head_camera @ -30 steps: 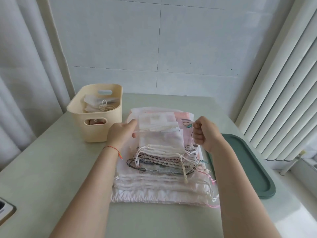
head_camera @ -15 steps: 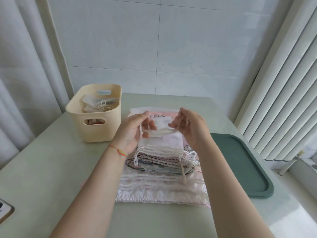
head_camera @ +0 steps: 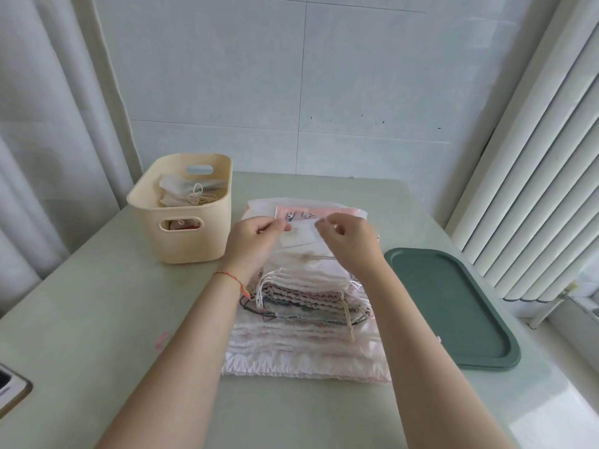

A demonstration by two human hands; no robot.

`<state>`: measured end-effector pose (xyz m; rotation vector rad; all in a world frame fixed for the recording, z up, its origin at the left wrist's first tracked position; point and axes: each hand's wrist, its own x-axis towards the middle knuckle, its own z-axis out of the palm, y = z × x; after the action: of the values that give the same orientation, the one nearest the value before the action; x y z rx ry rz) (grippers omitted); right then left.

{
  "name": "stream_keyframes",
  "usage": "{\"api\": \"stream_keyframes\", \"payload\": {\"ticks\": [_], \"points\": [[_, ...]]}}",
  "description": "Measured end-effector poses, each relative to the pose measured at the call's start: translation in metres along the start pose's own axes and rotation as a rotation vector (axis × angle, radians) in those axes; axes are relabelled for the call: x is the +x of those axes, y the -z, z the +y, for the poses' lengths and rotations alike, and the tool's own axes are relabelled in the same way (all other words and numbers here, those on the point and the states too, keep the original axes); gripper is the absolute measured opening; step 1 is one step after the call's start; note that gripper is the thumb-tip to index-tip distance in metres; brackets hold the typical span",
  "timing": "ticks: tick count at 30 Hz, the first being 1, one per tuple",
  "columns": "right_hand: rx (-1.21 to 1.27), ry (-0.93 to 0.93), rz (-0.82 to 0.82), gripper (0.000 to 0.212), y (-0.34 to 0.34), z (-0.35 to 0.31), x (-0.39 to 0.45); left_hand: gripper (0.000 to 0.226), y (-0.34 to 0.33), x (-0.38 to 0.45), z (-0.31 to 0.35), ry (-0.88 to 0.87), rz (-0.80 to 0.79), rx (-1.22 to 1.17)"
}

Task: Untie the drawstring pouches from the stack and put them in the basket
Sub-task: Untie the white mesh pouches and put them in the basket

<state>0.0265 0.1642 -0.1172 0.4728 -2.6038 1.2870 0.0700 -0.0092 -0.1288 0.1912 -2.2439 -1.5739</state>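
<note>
A stack of drawstring pouches [head_camera: 304, 332] in white, pink and patterned cloth lies in the middle of the table. Above its far end both hands hold up a small sheer white pouch [head_camera: 299, 236]. My left hand [head_camera: 256, 238] pinches the pouch's left top corner. My right hand [head_camera: 348, 241] pinches its right top corner, fingers curled. The cream basket [head_camera: 184, 234] stands to the left of the stack, with several white pouches and loose strings inside.
A dark green tray [head_camera: 453, 306] lies flat to the right of the stack. A device corner [head_camera: 13, 388] shows at the table's left front edge. Curtains hang on the left, vertical blinds on the right, a tiled wall behind.
One second ago my hands pulled the pouch's strings wide apart. They then came together over the stack and now hold the small pouch by its top corners.
</note>
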Motion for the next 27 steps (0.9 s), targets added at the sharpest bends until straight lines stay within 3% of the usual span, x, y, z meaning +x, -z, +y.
{"api": "stream_keyframes", "payload": {"ticks": [1, 5, 13, 18, 23, 25, 27], "points": [[0.040, 0.029, -0.066, 0.012, 0.000, -0.004, -0.002, 0.030, 0.000, 0.000, 0.003, 0.022, -0.020, -0.020], [0.139, 0.080, -0.289, 0.044, 0.003, -0.015, -0.007, 0.051, 0.000, 0.000, 0.015, 0.136, -0.109, -0.067], [0.083, 0.062, -0.317, 0.016, 0.003, -0.019, -0.007, 0.050, -0.005, -0.001, 0.019, 0.050, -0.209, -0.067], [0.170, 0.010, -0.186, 0.034, 0.004, -0.020, -0.006, 0.043, -0.003, 0.000, 0.019, 0.039, -0.247, -0.095], [0.378, -0.097, 0.064, 0.030, 0.005, -0.012, -0.001, 0.022, 0.003, -0.003, 0.015, 0.117, -0.385, -0.025], [0.369, -0.113, 0.067, 0.030, 0.003, -0.009, 0.000, 0.015, 0.003, -0.003, 0.010, 0.128, -0.383, -0.004], [0.271, -0.105, 0.022, 0.027, 0.004, -0.006, 0.001, 0.013, 0.001, -0.001, 0.007, 0.162, -0.282, -0.060]]}}
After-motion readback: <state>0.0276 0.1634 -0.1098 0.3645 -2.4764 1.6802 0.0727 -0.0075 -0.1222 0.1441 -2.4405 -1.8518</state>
